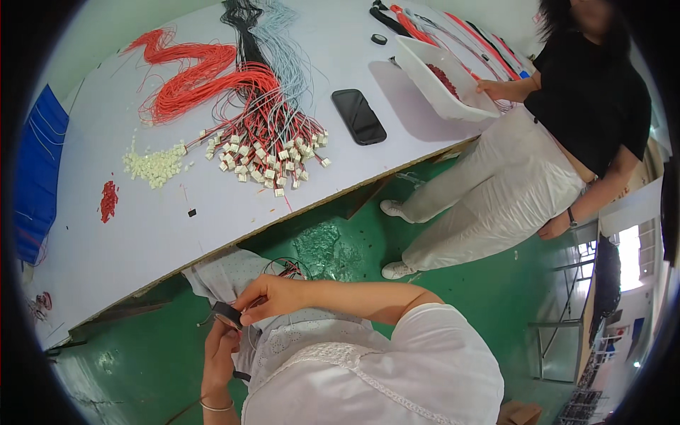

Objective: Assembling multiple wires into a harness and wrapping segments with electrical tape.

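Above my lap, both hands meet at a roll of black tape [227, 312]. My right hand [270, 295] is closed, its fingertips pinching the roll's right edge. My left hand [218, 348] is closed just below, its fingers against the roll's underside. Thin wires [287, 268] in red and black lie over my lap beside my right hand. A light-coloured wire end pokes out left of the tape roll. What else my left fingers hold is hidden.
On the white table [142, 244] lie wires with white connectors [269, 159], loose white housings [154, 166], small red pieces [108, 202] and a phone [359, 117]. At right, a person [588, 92] in a black top holds a white tray [443, 78] over the table.
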A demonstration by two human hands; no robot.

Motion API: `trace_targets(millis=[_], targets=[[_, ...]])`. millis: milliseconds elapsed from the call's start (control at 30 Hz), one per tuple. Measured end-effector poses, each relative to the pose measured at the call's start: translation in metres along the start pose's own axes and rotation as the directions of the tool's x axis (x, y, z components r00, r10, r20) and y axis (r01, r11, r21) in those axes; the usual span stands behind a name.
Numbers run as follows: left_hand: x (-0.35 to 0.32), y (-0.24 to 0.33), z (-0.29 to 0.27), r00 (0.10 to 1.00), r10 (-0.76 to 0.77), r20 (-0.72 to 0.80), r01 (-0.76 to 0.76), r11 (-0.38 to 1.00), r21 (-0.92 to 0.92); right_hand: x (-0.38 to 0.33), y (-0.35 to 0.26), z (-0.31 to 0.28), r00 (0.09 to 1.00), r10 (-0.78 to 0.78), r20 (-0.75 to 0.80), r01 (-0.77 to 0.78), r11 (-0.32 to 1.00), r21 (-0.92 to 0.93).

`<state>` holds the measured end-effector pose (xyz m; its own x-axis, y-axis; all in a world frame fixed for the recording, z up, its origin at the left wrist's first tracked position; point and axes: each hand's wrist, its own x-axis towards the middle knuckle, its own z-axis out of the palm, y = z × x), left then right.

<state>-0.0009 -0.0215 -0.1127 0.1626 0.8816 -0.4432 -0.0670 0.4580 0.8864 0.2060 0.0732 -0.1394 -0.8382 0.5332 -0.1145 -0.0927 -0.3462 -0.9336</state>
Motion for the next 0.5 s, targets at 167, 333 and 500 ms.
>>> trace_targets(millis=[167,333,500], targets=[[-0.005,0.002,-0.007,1.0,-0.012,-0.019,0.013,0.998,0.055,0.007,0.004,0.002,0.999,-0.018,0.039,0.017,1.0,0.016],[-0.035,-0.011,-0.01,0.994,-0.066,-0.086,0.066,0.998,0.001,0.004,0.005,0.023,0.987,-0.021,0.159,0.016,0.999,0.028],[-0.007,-0.003,-0.021,0.928,-0.256,0.272,0.34,0.879,-0.335,-0.003,0.012,0.008,0.996,-0.084,0.024,0.087,0.989,-0.123]])
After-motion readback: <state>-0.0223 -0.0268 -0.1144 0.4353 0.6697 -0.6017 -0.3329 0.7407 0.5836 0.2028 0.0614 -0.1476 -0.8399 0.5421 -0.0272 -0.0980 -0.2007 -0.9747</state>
